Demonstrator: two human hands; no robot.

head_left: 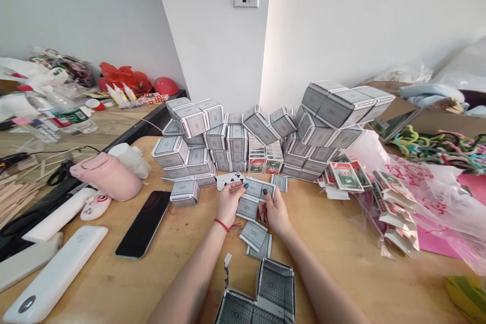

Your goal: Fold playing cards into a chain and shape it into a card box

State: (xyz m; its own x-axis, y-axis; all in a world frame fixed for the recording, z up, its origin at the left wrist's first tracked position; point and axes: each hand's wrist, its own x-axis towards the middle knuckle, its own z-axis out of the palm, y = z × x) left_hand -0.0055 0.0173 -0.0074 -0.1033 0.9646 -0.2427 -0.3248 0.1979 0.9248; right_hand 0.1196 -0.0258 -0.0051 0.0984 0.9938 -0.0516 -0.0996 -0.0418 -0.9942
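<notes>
Patterned cards [253,189] are stretching between left hand [229,202], pinching one end, and right hand [277,208], pinching the other, over the table [326,233]. Loose cards [255,236] are lying on the near side; card blocks [260,122] are standing piled beyond; phone [143,224] is resting to the left.

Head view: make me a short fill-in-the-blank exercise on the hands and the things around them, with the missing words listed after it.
1. The grey-patterned rectangular playing cards are gripped by the bare left hand and right hand, ____ hands in all.
2. The thin red cord bracelet is on the ____ wrist.
3. The flat rectangular smartphone shows a screen coloured ____.
4. The long, rounded plastic power bank is coloured ____.

Missing words: two; left; black; white.
</notes>
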